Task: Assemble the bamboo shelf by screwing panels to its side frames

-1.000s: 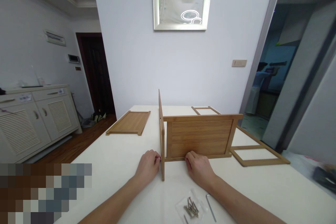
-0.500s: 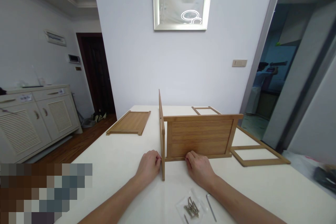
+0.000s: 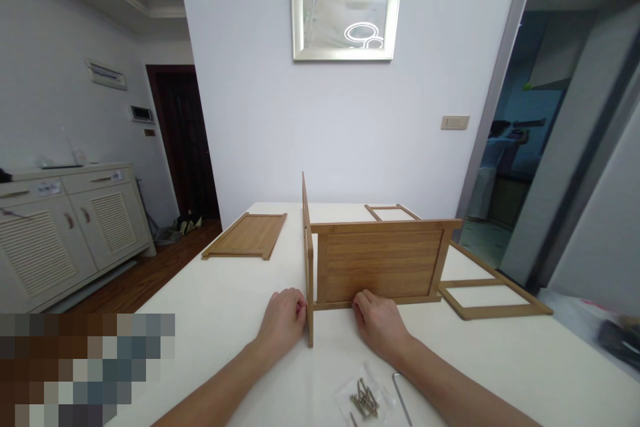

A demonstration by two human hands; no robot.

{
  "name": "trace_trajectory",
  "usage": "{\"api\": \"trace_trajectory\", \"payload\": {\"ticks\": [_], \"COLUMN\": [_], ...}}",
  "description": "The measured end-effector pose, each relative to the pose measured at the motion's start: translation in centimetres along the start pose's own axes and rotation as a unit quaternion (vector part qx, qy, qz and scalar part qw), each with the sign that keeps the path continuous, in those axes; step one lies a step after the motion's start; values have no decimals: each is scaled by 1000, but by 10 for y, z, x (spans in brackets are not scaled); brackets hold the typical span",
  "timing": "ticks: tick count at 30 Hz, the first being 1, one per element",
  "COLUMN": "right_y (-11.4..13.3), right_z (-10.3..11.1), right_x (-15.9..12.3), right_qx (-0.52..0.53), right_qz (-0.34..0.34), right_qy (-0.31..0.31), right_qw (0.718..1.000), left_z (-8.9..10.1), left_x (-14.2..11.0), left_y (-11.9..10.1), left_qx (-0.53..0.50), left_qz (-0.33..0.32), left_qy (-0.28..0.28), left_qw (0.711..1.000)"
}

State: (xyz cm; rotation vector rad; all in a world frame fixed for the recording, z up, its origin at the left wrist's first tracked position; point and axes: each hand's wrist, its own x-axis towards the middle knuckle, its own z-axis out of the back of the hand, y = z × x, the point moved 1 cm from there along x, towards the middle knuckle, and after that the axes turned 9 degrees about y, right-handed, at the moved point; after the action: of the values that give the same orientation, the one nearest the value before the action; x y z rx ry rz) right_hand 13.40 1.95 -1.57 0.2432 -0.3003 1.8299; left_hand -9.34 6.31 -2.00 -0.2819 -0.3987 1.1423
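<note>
A bamboo shelf panel [image 3: 383, 265] stands on its long edge on the white table [image 3: 225, 320], butted at right angles against an upright bamboo side frame [image 3: 307, 260]. My left hand [image 3: 283, 317] rests on the table with its fingers curled against the left face of the side frame near its bottom. Just right of the joint, my right hand [image 3: 379, 321] has its fingers curled against the lower rail of the shelf panel.
A second shelf panel [image 3: 246, 235] lies flat at the far left of the table. An open bamboo frame [image 3: 493, 297] lies flat at the right. A clear bag of screws [image 3: 364, 397] and an Allen key [image 3: 401, 395] lie near me. A cabinet [image 3: 60, 220] stands left.
Nothing has moved on the table; only the camera has tipped slightly, shifting the whole view down a few pixels.
</note>
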Motion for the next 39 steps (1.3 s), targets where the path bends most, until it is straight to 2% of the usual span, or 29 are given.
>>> {"api": "trace_trajectory", "payload": {"ticks": [4, 10, 16, 39], "right_y": [-1, 0, 0, -1], "right_z": [-1, -1, 0, -4], "right_x": [0, 0, 0, 0], "right_qx": [1, 5, 4, 12], "right_qz": [1, 1, 0, 20], "right_qy": [0, -1, -1, -8], "right_qw": [1000, 1000, 1000, 1000], "left_z": [0, -3, -5, 0], "left_x": [0, 2, 4, -1], "left_y": [1, 5, 8, -1], "left_qx": [-24, 12, -11, 43], "left_qz": [10, -13, -3, -7], "left_qy": [11, -2, 15, 3], "left_qw": [1000, 1000, 1000, 999]}}
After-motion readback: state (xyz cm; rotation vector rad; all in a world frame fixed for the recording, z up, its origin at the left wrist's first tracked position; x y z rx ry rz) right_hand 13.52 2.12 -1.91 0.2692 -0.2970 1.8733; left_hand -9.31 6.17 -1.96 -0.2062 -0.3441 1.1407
